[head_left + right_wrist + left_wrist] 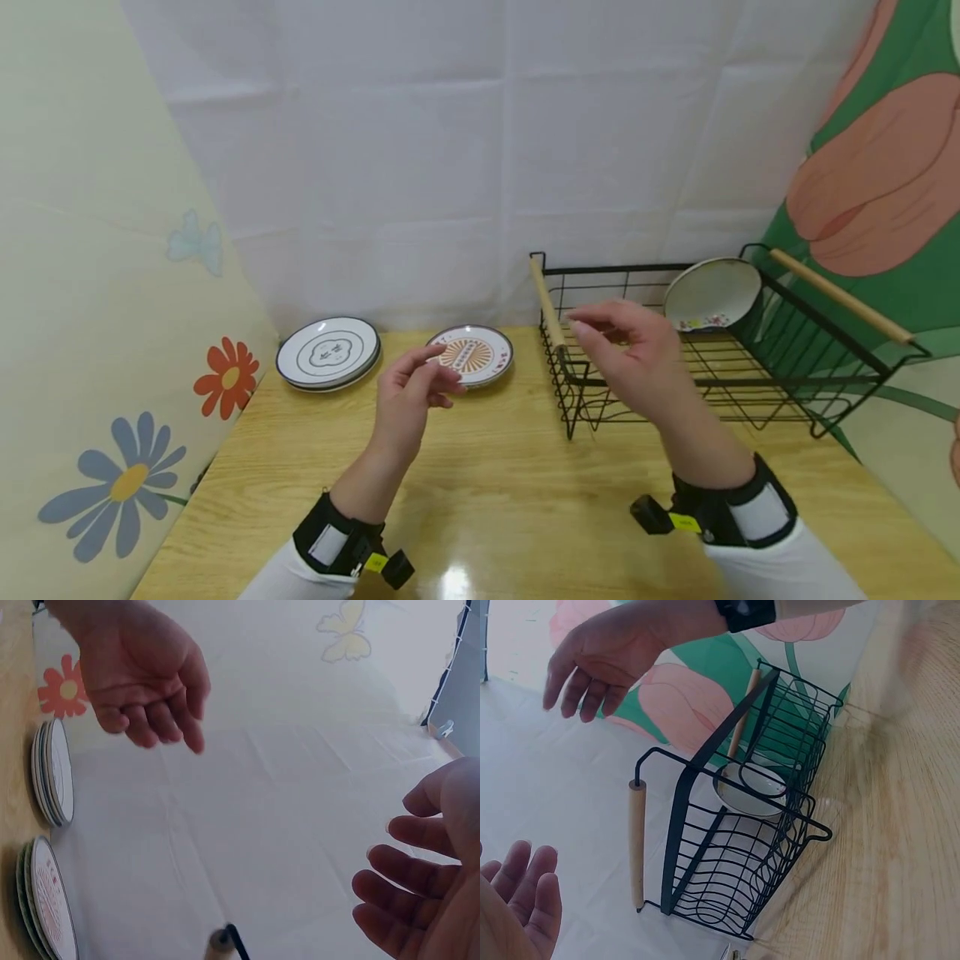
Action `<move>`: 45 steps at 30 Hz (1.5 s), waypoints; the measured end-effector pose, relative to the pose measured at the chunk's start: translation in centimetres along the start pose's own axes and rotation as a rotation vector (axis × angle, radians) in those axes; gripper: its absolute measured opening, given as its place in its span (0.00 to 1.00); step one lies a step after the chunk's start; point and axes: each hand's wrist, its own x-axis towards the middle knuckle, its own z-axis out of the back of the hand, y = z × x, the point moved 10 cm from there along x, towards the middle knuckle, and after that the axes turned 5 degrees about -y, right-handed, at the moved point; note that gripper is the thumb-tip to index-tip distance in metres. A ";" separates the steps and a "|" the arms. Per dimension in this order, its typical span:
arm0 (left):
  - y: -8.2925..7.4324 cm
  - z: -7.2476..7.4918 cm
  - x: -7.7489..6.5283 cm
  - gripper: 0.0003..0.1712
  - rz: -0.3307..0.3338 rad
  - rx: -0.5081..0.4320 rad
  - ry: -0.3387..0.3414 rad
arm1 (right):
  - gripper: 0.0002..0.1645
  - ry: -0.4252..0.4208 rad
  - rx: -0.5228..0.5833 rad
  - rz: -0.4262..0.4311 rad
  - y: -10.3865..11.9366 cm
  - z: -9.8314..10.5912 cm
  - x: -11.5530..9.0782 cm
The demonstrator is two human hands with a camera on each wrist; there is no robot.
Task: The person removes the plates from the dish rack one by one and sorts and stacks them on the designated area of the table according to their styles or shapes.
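My left hand (401, 404) hovers over the table in front of a small plate (491, 346) with an orange sunburst, partly covering its left edge in the head view. Its fingers are loosely bent and hold nothing. My right hand (637, 358) is raised at the near left corner of a black wire dish rack (720, 382), overlapping it in the head view. Relaxed, spread fingers (405, 915) show in the right wrist view, with nothing in them. Inside the rack, at its far right, a white bowl (712, 287) with a floral pattern leans on its side.
A stack of white plates (328, 350) with dark rims stands at the back left of the wooden table (480, 483). In the right wrist view the sunburst plate tops a second stack. The rack has wooden handles (840, 293). A white cloth (420, 167) hangs behind.
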 end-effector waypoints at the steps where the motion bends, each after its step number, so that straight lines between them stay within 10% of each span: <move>1: 0.1 0.1 0.0 0.18 0.002 0.000 -0.002 | 0.12 0.005 -0.025 -0.003 -0.3 0.5 0.5; 13: 0.3 0.5 0.4 0.18 0.012 -0.010 -0.018 | 0.40 0.254 -0.329 -0.367 -10.1 5.9 8.7; 26: 0.7 1.1 0.6 0.17 0.021 -0.033 -0.028 | 0.34 0.533 -0.603 -0.328 -19.8 8.9 16.3; 35: 1.1 1.2 0.6 0.16 0.034 -0.042 -0.033 | 0.35 0.618 -0.661 -0.412 -25.7 9.7 15.8; 45: 1.4 1.0 1.1 0.14 0.024 -0.070 -0.023 | 0.40 0.658 -0.753 -0.488 -31.3 9.1 10.7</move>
